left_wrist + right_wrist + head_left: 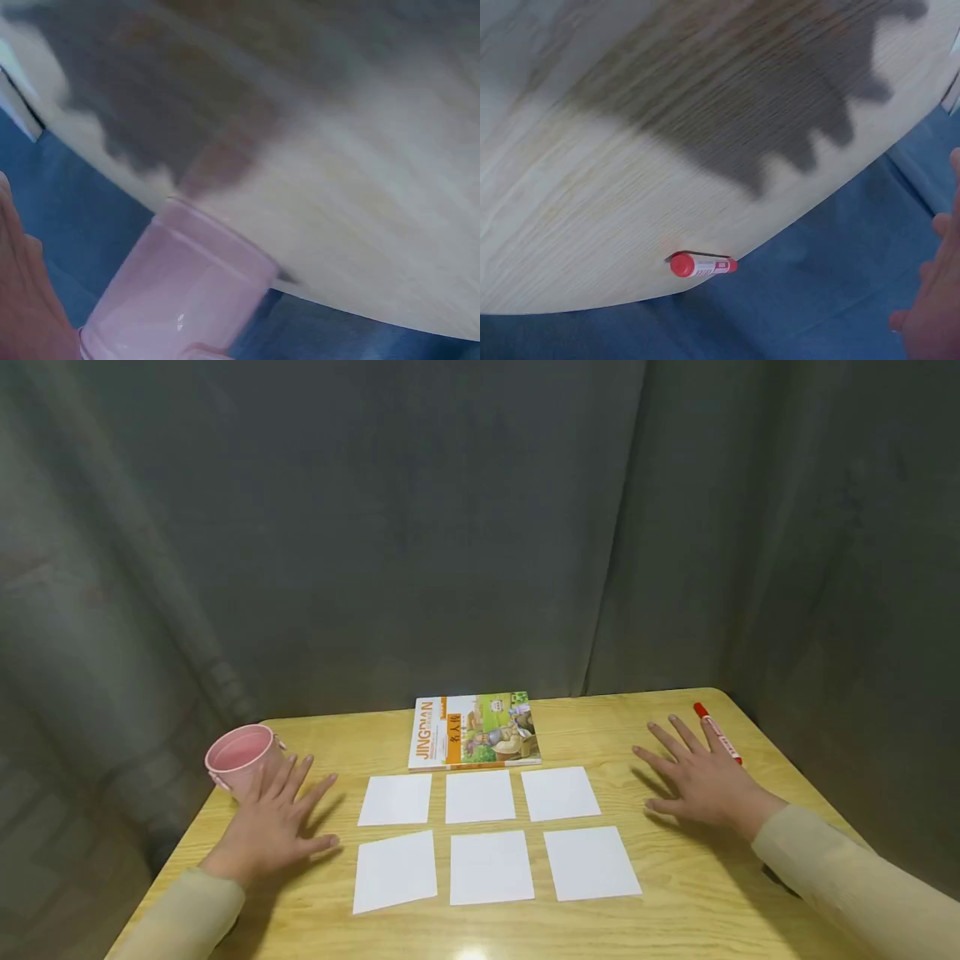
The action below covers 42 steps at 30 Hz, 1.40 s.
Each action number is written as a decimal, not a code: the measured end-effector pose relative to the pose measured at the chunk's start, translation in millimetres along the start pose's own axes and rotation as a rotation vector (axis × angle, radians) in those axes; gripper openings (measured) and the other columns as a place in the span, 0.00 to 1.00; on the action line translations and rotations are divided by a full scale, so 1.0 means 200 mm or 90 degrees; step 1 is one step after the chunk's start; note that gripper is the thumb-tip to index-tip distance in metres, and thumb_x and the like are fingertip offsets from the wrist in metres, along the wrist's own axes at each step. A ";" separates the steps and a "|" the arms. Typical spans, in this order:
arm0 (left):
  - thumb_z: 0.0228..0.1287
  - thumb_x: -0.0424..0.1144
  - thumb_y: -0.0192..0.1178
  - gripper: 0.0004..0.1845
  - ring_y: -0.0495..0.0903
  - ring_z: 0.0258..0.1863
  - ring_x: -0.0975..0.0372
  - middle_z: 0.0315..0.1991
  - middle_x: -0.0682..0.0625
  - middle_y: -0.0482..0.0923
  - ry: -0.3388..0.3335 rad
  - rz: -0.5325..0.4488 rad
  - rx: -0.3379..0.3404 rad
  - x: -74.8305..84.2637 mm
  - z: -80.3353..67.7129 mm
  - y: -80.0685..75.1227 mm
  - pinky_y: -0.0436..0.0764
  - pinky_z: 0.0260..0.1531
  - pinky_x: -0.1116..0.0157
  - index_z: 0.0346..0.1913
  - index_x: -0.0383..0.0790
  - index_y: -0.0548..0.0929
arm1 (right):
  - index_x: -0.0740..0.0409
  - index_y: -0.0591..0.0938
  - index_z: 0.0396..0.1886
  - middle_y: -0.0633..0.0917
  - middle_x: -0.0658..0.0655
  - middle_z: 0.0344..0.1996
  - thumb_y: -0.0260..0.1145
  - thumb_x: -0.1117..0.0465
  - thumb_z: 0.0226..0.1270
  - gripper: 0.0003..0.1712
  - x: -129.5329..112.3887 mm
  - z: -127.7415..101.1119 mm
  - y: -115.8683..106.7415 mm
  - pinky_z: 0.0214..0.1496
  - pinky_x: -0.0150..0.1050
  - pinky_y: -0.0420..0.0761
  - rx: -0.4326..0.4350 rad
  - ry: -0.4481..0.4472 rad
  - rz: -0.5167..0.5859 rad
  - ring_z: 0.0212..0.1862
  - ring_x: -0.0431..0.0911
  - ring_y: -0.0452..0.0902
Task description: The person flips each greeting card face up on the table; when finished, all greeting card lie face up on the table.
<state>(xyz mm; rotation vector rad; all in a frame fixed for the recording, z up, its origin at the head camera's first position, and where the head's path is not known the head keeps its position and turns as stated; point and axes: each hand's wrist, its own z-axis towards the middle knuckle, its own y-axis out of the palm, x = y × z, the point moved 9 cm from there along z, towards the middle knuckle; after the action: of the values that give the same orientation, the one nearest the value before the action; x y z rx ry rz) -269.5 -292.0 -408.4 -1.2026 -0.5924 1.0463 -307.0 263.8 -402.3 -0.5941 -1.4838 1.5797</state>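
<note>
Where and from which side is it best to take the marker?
Take the marker by the middle of its white barrel, probably from above: it is slim and lies on its side on the table, so the right hand could pinch across it.

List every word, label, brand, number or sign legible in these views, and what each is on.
"JINGDIAN": running sideways on the cover of the book.
"名人传": on the same cover, in an orange block.
Book, smaller print: too small to read.
Red-capped marker: lettering on its label, too small and blurred to read.
Pink bucket and white cards: no text visible.
</note>
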 end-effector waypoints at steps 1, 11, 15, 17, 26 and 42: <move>0.56 0.76 0.61 0.50 0.52 0.77 0.36 0.75 0.30 0.60 0.004 -0.007 0.008 0.00 0.01 -0.01 0.41 0.73 0.32 0.74 0.46 0.74 | 0.50 0.75 0.73 0.64 0.69 0.75 0.68 0.29 0.62 0.47 0.00 0.01 0.00 0.72 0.77 0.44 0.000 0.003 0.003 0.76 0.72 0.51; 0.63 0.72 0.59 0.46 0.54 0.76 0.35 0.77 0.30 0.57 0.060 -0.034 -0.002 0.09 0.17 -0.03 0.47 0.72 0.32 0.77 0.47 0.70 | 0.54 0.71 0.77 0.67 0.72 0.73 0.68 0.35 0.67 0.46 -0.05 0.12 -0.03 0.70 0.72 0.61 -0.020 -0.007 0.109 0.74 0.72 0.57; 0.66 0.69 0.59 0.45 0.54 0.76 0.36 0.78 0.32 0.56 0.053 -0.087 -0.016 0.16 0.27 -0.01 0.52 0.72 0.34 0.78 0.47 0.67 | 0.60 0.66 0.78 0.69 0.75 0.70 0.67 0.41 0.71 0.45 -0.09 0.17 -0.04 0.67 0.68 0.69 -0.024 -0.003 0.188 0.70 0.71 0.65; 0.67 0.67 0.60 0.44 0.55 0.76 0.36 0.78 0.32 0.57 0.051 -0.112 -0.020 0.20 0.33 -0.02 0.55 0.72 0.35 0.79 0.46 0.66 | 0.63 0.63 0.79 0.70 0.75 0.69 0.67 0.44 0.73 0.45 -0.10 0.19 -0.04 0.66 0.67 0.71 -0.027 0.011 0.232 0.69 0.71 0.67; 0.68 0.63 0.61 0.45 0.54 0.78 0.40 0.79 0.34 0.56 0.092 -0.156 -0.052 0.44 0.58 0.01 0.56 0.74 0.40 0.81 0.46 0.61 | 0.72 0.59 0.79 0.66 0.79 0.71 0.61 0.47 0.79 0.44 -0.10 0.25 0.00 0.68 0.70 0.66 -0.059 0.100 0.443 0.70 0.74 0.63; 0.78 0.65 0.45 0.40 0.60 0.77 0.49 0.78 0.42 0.61 0.219 -0.187 -0.204 1.24 0.89 0.14 0.64 0.73 0.52 0.82 0.46 0.59 | 0.79 0.57 0.76 0.71 0.80 0.66 0.58 0.53 0.81 0.40 -0.23 0.29 0.18 0.65 0.60 0.75 -0.208 0.243 0.802 0.63 0.68 0.75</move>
<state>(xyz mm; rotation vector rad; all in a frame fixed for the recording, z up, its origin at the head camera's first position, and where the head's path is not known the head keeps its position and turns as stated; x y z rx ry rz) -318.6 10.5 -417.6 -1.4842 -0.6555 0.4918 -341.0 195.7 -437.1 -2.1792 -1.0565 1.8834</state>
